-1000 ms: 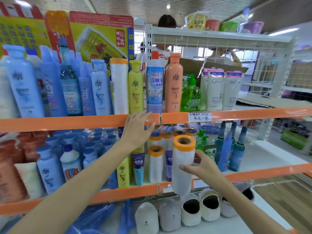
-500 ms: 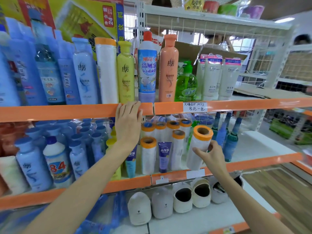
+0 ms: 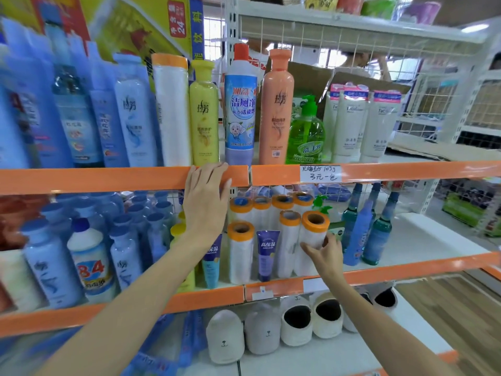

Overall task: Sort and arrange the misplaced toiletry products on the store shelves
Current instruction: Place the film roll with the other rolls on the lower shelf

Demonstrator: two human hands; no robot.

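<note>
Middle shelf point(image 3: 406, 270) now bears white roll point(image 3: 311, 245), right hand point(image 3: 326, 257) fingers still gripping it, left hand point(image 3: 206, 202) fingers flat on orange rail point(image 3: 108, 179).

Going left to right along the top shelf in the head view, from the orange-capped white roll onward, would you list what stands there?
White roll → yellow bottle → blue-labelled cleaner bottle → peach bottle → green pump bottle → white facial tubes.

White wire-backed shelves point(image 3: 352, 36) with orange edges point(image 3: 406, 170) stand on a wooden floor point(image 3: 447, 308); daylight shows through a window point(image 3: 214, 33).
</note>
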